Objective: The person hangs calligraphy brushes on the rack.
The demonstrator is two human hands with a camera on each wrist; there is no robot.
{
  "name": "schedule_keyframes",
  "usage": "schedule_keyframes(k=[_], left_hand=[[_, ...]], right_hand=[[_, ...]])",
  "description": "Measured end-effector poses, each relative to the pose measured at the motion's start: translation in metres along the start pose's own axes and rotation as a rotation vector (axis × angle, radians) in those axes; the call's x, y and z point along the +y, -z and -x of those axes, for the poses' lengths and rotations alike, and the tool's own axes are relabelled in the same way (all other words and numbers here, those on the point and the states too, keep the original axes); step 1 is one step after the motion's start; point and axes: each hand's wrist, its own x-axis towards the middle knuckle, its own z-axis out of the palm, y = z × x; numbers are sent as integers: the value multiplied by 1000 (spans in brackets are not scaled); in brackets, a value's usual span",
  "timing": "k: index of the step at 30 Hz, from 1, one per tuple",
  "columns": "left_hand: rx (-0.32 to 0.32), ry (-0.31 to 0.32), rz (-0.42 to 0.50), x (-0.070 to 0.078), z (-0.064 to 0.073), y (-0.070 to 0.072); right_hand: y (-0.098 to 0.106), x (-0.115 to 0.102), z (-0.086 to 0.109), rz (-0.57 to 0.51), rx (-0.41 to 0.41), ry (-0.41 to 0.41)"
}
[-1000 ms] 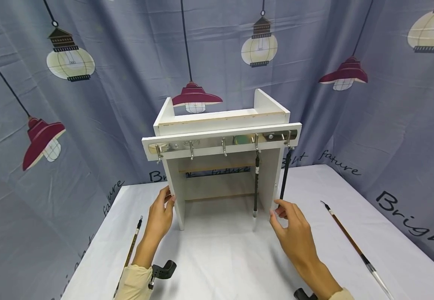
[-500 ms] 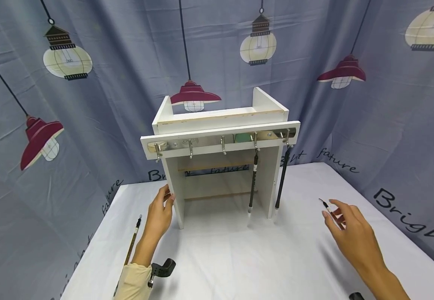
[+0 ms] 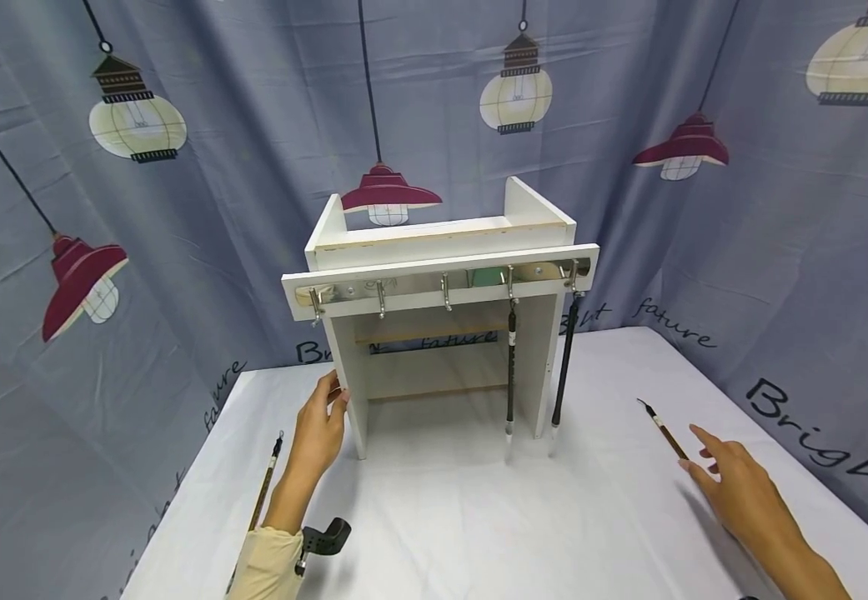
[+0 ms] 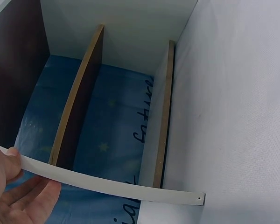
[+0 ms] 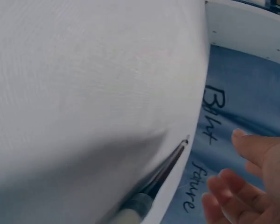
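Note:
A white shelf unit [image 3: 449,243] stands on the table with a hook rail [image 3: 403,287] across its front. My left hand [image 3: 319,429] pinches the edge of its left side panel [image 4: 107,185], thumb on one face and fingers on the other. Two dark calligraphy brushes hang from the two rightmost hooks: one brush [image 3: 511,367] inside the right panel, the other brush [image 3: 565,367] farther right. At the right, my right hand [image 3: 741,483] hovers with spread fingers over a brown calligraphy brush [image 3: 662,429] lying on the table. The hand hides that brush's lower part in the head view.
Another calligraphy brush [image 3: 264,483] lies on the table left of my left forearm. The remaining hooks, such as the middle hook [image 3: 445,293], carry nothing. A blue-grey curtain [image 3: 253,208] with printed lamps surrounds the white table [image 3: 434,525].
My right hand has left the rightmost hanging brush and moved right and nearer to me, to the brush on the table. The hanging brushes have swung slightly. My left hand stays put.

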Motion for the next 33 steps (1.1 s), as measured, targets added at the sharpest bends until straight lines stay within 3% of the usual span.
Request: schedule_keyframes(k=[4,13,21,33], left_hand=[[1,-2,-5,0,0,-1],[13,-8,-2,3,1,-1],[11,-14,2,3,2,-1],[1,-3,8,2,1,-1]], right_hand=[[-4,7,-1,-3,-67,-17],[-9,16,-6,44,-134,-32],[-14,21,-10,88,-228,-96],[-20,23,-10,103,-226,-76]])
